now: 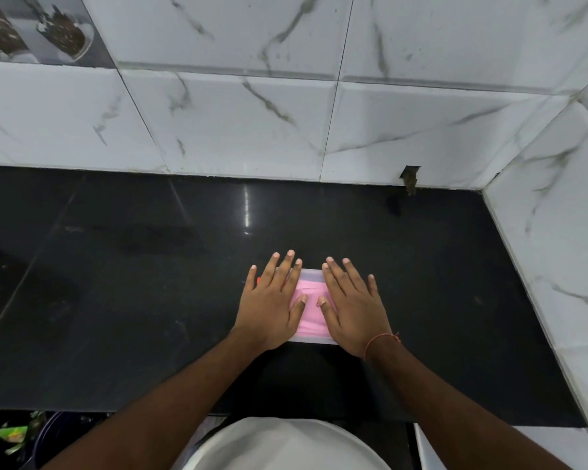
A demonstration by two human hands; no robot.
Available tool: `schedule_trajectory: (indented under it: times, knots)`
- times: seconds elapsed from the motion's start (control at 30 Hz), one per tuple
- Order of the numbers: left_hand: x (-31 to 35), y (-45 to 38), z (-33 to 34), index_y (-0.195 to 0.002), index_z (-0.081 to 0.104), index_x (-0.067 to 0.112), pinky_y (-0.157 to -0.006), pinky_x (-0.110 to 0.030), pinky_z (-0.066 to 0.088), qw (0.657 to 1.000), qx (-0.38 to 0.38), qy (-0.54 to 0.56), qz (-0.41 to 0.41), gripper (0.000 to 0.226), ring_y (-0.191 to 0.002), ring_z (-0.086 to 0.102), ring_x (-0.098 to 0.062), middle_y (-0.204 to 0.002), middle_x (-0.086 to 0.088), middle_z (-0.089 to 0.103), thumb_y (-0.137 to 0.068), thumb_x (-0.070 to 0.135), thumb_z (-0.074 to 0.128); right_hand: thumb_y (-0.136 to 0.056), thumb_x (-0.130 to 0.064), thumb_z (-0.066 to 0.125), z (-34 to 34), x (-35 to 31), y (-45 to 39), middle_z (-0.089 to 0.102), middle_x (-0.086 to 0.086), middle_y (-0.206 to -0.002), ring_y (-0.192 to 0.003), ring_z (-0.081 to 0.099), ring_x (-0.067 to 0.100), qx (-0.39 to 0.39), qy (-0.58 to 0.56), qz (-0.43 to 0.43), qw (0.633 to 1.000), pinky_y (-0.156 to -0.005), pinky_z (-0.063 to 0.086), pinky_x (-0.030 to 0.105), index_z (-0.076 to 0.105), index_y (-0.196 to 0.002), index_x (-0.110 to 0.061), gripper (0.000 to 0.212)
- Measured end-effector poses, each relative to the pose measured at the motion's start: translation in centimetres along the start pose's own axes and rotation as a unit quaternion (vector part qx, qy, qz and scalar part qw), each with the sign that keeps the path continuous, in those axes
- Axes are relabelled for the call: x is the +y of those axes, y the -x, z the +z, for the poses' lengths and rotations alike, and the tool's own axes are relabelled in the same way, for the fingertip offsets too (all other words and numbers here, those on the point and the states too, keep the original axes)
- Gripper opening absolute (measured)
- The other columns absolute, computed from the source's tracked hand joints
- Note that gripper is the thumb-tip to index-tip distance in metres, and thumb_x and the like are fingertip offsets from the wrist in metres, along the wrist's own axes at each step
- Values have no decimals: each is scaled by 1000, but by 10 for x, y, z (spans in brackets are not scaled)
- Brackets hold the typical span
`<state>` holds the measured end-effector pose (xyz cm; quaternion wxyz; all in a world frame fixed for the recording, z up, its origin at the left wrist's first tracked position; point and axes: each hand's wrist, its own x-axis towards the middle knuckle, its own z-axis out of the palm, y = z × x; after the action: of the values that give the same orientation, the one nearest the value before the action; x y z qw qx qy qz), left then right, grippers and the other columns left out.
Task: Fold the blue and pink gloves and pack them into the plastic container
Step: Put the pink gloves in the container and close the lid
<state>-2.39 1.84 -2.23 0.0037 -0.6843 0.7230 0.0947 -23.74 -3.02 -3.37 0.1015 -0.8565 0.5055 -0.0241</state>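
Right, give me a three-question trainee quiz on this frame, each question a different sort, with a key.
1. True or false: both hands lie flat, fingers straight, on the plastic container.
2. Which colour shows between the left hand and right hand? A) blue B) pink C) green
3. Fill in: the container sits on a black ____.

Key: 1 true; 2 B, a pink glove shows there, and no blue one can be seen; 3 countertop.
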Motion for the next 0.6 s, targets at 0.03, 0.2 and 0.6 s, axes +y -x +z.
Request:
schedule_trajectory:
  times: [0.03, 0.2, 0.6]
  knots:
    - [1, 0, -1, -176, -1, 26, -137, -56, 4, 1000, -1, -3, 0, 80, -171, -7, -21, -185, 4, -8, -105, 65, -1, -108, -60, 20, 1, 0, 0, 8, -11, -177, -164, 1, 16, 0, -1, 1, 1000, -128, 15, 62, 10, -169, -31, 68]
    - [0, -1, 1, -176, -2, 27, -138, -56, 3, 1000, -5, -7, 1, 78, -171, -10, -20, -184, 5, -10, -108, 65, 5, -107, -61, 21, 3, 1, -2, 10, -10, -177, -164, 4, 18, 2, -4, 4, 1000, -128, 18, 62, 10, -169, -30, 70]
    - [-1, 1, 4, -176, 1, 29, -138, -50, 1, 1000, 11, 14, -1, 79, -170, -13, -15, -183, 10, -11, -108, 68, 6, -107, -61, 19, 7, 2, -3, 11, -11, -177, -164, 6, 18, 4, -33, 3, 999, -128, 19, 60, 9, -168, -32, 69]
